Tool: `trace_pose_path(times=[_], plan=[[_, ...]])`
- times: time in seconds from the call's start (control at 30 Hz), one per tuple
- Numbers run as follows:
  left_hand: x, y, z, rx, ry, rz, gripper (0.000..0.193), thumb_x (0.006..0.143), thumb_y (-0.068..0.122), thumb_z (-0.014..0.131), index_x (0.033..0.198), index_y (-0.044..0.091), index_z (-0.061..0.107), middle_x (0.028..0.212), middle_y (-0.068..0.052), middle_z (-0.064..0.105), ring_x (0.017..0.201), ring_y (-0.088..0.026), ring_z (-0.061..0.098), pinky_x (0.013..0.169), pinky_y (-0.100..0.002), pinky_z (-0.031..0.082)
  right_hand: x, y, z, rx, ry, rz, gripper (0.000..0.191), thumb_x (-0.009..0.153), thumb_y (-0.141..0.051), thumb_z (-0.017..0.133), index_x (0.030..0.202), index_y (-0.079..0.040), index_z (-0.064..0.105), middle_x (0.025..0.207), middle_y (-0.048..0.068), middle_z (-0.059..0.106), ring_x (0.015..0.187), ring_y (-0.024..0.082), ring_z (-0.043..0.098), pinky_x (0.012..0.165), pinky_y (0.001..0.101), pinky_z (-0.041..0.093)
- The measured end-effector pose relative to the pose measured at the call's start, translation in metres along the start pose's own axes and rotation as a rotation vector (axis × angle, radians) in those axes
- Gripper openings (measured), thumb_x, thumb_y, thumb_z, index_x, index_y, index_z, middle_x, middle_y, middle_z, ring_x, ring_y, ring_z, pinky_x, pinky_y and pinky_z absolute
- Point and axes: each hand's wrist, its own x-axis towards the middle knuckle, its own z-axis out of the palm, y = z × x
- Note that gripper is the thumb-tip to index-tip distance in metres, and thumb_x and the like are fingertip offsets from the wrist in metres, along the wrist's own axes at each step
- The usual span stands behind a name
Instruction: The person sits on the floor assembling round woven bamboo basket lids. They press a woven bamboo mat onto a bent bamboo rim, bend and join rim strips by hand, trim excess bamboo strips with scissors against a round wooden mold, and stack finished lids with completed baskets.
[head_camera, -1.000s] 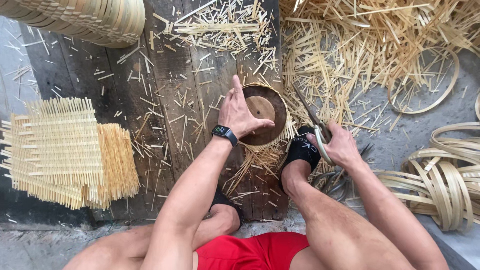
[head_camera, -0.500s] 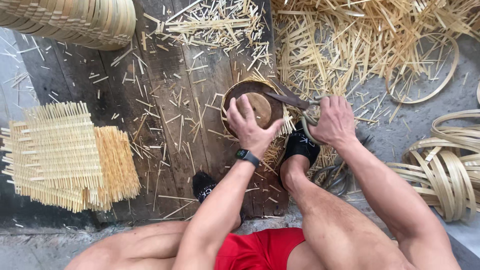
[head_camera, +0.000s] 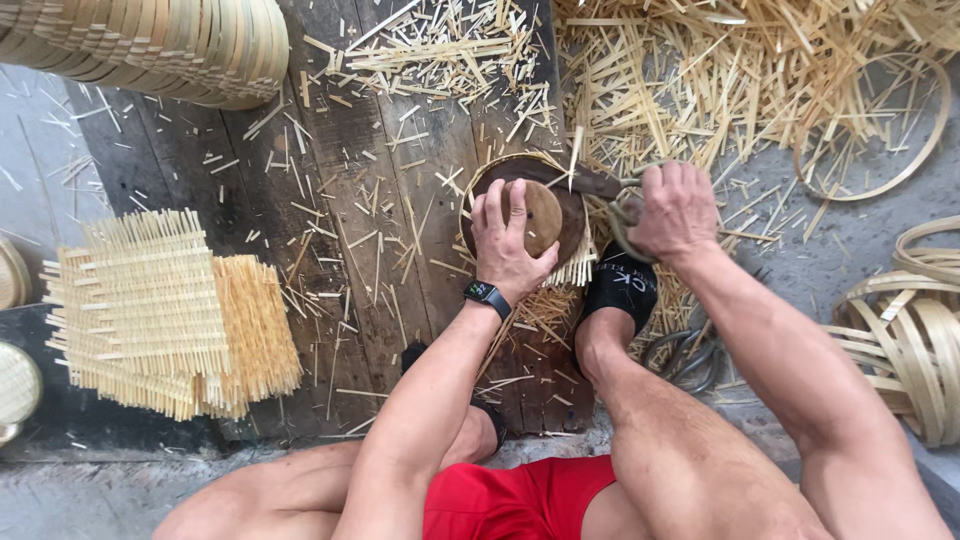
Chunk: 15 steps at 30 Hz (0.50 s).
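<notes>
Pressing down with my left hand (head_camera: 512, 235) on a round wooden disc (head_camera: 545, 215), palm flat, fingers spread over its near-left side; nothing gripped, just pinning it. The disc sits on a woven bamboo piece (head_camera: 575, 268) whose strip ends stick out past the disc's near and right edges. My right hand (head_camera: 672, 208), just right of the disc, is closed round a handle; the dark blade (head_camera: 575, 180) lies across the disc's far rim. Nearer me than the disc, my foot in a black sock (head_camera: 620, 290) rests on the plank (head_camera: 350, 200).

Progress, my read: trimming partway. Far and left rim look clean; near and right fringe still uncut.

Left of the disc, a stack of untrimmed woven mats (head_camera: 160, 315). Right, bamboo hoops (head_camera: 915, 320). Beyond it, offcut litter (head_camera: 700, 80); far-left, stacked rings (head_camera: 150, 45).
</notes>
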Motion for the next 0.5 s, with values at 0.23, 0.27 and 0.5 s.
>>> trace_pose_path(times=[0.23, 0.27, 0.5], plan=[[0.005, -0.008, -0.014, -0.065, -0.124, 0.079, 0.110, 0.058, 0.028, 0.090, 0.151, 0.013, 0.033, 0.148, -0.019, 0.035, 0.139, -0.044, 0.035, 0.117, -0.055, 0.035, 0.003, 0.021, -0.007, 0.079, -0.026, -0.034, 0.036, 0.090, -0.038, 0.066, 0.093, -0.002, 0.066, 0.085, 0.015, 0.065, 0.075, 0.025, 0.064, 0.067, 0.0374, 0.055], [0.007, -0.009, -0.017, -0.064, -0.160, 0.117, 0.110, 0.058, 0.027, 0.090, 0.152, 0.013, 0.034, 0.149, -0.018, 0.035, 0.140, -0.044, 0.035, 0.118, -0.054, 0.035, 0.004, 0.019, -0.007, 0.013, 0.087, -0.076, 0.046, 0.083, -0.047, 0.068, 0.088, -0.002, 0.066, 0.080, 0.014, 0.065, 0.071, 0.023, 0.064, 0.063, 0.0350, 0.056], [0.012, -0.002, -0.032, 0.057, -0.130, 0.205, 0.118, 0.051, 0.033, 0.091, 0.151, 0.015, 0.031, 0.147, -0.023, 0.033, 0.138, -0.047, 0.033, 0.115, -0.062, 0.028, 0.016, 0.013, -0.002, 0.084, -0.187, -0.043, 0.022, 0.098, -0.024, 0.063, 0.090, -0.004, 0.066, 0.082, 0.015, 0.066, 0.077, 0.025, 0.066, 0.065, 0.0384, 0.055]])
